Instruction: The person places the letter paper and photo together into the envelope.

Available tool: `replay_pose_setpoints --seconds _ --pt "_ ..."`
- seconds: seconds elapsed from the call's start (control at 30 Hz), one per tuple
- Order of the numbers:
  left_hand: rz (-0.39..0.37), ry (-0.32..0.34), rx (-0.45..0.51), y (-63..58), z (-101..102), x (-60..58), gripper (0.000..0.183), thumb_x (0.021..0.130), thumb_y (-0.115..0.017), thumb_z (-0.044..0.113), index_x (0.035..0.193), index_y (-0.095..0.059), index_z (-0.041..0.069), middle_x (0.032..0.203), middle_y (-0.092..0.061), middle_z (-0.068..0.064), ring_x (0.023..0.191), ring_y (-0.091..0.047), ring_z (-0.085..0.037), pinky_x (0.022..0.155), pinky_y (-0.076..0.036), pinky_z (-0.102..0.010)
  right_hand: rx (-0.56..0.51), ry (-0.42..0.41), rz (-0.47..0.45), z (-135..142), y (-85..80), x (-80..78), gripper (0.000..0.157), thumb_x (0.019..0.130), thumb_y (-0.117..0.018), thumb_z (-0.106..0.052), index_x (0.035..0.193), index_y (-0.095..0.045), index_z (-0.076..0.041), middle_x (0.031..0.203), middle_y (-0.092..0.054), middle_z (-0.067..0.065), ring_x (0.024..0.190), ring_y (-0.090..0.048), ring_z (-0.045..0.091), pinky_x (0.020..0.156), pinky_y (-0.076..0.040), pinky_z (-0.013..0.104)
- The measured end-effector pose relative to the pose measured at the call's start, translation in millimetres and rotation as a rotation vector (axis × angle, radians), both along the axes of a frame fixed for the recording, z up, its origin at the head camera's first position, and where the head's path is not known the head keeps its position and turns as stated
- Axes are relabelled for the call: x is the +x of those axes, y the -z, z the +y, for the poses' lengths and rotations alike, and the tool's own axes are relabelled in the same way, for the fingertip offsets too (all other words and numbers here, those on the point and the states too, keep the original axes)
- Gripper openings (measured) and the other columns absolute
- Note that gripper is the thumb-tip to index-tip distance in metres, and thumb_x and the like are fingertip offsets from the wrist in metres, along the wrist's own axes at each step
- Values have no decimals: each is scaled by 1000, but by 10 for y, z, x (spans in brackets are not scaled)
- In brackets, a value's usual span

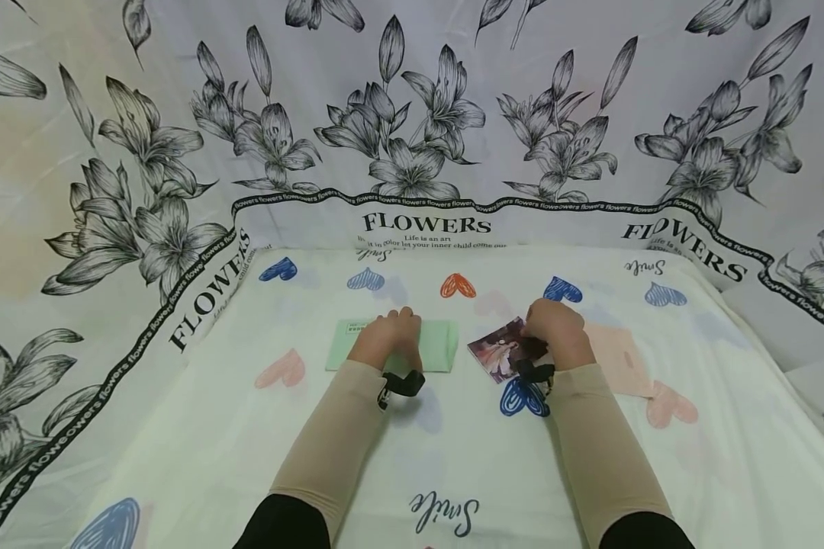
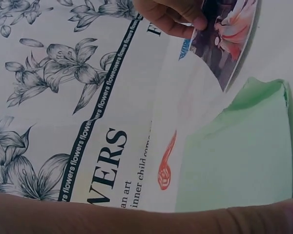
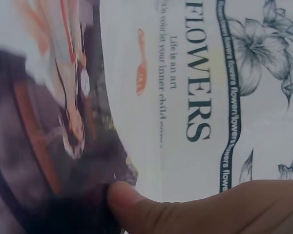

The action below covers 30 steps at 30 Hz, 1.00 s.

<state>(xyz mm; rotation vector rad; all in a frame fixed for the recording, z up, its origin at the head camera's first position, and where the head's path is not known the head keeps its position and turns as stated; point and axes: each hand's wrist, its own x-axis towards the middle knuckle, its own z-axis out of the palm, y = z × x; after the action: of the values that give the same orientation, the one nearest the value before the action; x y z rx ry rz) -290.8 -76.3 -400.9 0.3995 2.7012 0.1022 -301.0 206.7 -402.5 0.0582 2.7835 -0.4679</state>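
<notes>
On the cloth lies a light green envelope (image 1: 439, 347), its right-hand end gaping a little in the left wrist view. My left hand (image 1: 387, 335) rests on top of the envelope, with a straight digit stretched across the bottom of the left wrist view. Just right of the envelope, my right hand (image 1: 556, 328) pinches a picture card (image 1: 500, 351) near its edge. The card shows a pale, pinkish figure on a dark purple ground. In the right wrist view the thumb (image 3: 136, 207) presses on the card's corner. The card's near end points toward the envelope's gaping end.
A pale pink envelope or paper (image 1: 618, 358) lies to the right, partly behind my right hand and sleeve. The white cloth (image 1: 481, 450) carries printed hearts and lettering. Behind it hangs a flower-print curtain (image 1: 412, 99).
</notes>
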Motion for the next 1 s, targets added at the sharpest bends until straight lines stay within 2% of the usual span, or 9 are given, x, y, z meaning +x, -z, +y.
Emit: replay_pose_setpoints --seconds 0.23,0.47,0.8,1.0 --pt "-10 -60 34 -26 5 1 89 53 -90 42 127 -51 11 114 -45 -6 97 -44 -25 79 -44 -44 -199 -30 12 56 -117 27 16 93 -57 -18 94 -65 -5 82 -59 9 68 -51 21 57 -42 33" --pt "-8 -47 45 9 -7 -16 88 54 -89 41 127 -52 10 112 -45 -5 97 -43 -23 75 -45 -42 -378 -3 -46 94 -186 56 16 94 -56 -16 92 -62 -1 85 -61 13 66 -52 21 57 -44 32" --pt "-10 -33 25 4 2 -23 91 58 -87 44 132 -47 10 121 -43 -7 102 -41 -24 82 -44 -42 -452 -5 -75 92 -185 29 19 96 -55 -18 89 -61 -2 82 -59 11 64 -51 19 59 -44 32" --pt "-6 -17 17 21 4 -38 91 57 -87 45 132 -47 9 121 -43 -7 102 -41 -24 82 -44 -42 -463 -4 -103 55 -158 29 17 94 -57 -16 86 -61 -2 79 -60 10 60 -48 17 54 -41 29"
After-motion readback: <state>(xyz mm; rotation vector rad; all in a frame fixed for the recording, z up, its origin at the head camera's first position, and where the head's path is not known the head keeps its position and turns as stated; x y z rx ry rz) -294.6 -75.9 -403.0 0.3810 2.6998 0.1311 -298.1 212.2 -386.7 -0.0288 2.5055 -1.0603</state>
